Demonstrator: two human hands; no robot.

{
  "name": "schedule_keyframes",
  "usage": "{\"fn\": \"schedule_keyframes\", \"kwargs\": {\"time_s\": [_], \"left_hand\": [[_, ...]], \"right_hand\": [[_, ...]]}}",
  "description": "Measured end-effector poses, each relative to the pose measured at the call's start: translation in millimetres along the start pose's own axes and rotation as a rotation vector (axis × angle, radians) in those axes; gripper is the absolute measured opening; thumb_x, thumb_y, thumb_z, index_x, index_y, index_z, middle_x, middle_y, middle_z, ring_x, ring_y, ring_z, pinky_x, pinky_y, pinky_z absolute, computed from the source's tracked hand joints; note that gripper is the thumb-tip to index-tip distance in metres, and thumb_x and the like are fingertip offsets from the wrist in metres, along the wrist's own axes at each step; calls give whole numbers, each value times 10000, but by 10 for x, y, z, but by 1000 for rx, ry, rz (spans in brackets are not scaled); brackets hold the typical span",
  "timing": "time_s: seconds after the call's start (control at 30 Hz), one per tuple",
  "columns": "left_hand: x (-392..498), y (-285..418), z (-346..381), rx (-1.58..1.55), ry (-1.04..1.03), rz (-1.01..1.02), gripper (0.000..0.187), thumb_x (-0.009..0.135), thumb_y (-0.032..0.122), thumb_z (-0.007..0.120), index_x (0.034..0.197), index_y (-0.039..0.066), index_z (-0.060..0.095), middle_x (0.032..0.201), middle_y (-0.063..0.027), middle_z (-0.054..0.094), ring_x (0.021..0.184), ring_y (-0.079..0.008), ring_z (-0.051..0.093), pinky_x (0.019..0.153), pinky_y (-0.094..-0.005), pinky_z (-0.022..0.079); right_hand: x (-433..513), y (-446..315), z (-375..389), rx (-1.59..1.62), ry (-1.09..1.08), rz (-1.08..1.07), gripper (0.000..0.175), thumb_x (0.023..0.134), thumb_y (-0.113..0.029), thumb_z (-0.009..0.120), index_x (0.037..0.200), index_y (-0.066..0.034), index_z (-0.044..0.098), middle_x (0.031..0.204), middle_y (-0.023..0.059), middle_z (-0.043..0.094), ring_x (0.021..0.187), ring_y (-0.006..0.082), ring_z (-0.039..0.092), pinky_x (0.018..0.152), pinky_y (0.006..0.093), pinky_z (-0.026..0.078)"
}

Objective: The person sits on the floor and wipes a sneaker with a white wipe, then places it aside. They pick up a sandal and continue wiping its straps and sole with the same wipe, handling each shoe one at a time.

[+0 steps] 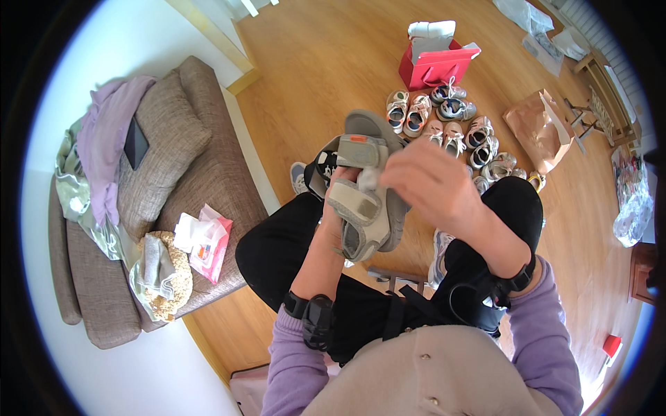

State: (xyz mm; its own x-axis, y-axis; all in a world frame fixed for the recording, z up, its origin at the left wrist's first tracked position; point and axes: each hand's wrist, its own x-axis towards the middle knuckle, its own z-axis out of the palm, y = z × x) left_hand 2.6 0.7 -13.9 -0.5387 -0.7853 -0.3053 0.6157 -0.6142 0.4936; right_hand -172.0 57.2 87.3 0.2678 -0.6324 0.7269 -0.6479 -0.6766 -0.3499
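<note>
A grey-beige sandal with touch-fastening straps (369, 221) is held up above my knees. My left hand (335, 200) grips it from its left side, the fingers partly hidden behind the straps. Against the middle of the sandal, between its two straps, my right hand (432, 182) pinches a crumpled white tissue or wipe (368, 178); the hand is slightly blurred. A black item with white print (318, 169) shows just behind the sandal, partly covered by it.
Several pairs of shoes (455, 109) stand on the wooden floor, near a red gift bag (436, 65) and a brown paper bag (538, 130). On the brown sofa (229, 182) at left lie a pink wipes pack (213, 249), a woven straw item (179, 270) and clothes (112, 140).
</note>
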Motion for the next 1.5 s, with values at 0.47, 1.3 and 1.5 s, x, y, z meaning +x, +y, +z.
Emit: {"fn": "schedule_keyframes", "kwargs": {"time_s": [0.47, 1.3, 1.5], "left_hand": [[16, -46, -20, 106, 95, -178, 365, 1021, 229, 606, 1355, 84, 619, 1229, -87, 701, 1075, -217, 703, 906, -361, 593], [22, -148, -154, 8, 3, -147, 393, 1050, 356, 550, 1344, 99, 595, 1232, -85, 679, 1060, -244, 689, 891, -398, 595], [74, -17, -286, -102, -62, -111, 422, 1034, 399, 536, 1359, 136, 594, 1269, -96, 666, 1120, -282, 664, 930, -435, 584]], "right_hand": [[-29, 211, -137, -178, 145, 251, 262, 754, 48, 789, 998, -26, 730, 1026, 106, 717, 943, 293, 695, 775, 385, 566], [-148, 127, 16, 16, 46, 181, 193, 801, 30, 755, 977, -27, 701, 984, 102, 638, 895, 308, 654, 750, 396, 563], [-235, 12, 92, 189, -109, 110, 205, 781, 29, 762, 959, -40, 689, 994, 86, 637, 905, 299, 655, 762, 394, 568]]}}
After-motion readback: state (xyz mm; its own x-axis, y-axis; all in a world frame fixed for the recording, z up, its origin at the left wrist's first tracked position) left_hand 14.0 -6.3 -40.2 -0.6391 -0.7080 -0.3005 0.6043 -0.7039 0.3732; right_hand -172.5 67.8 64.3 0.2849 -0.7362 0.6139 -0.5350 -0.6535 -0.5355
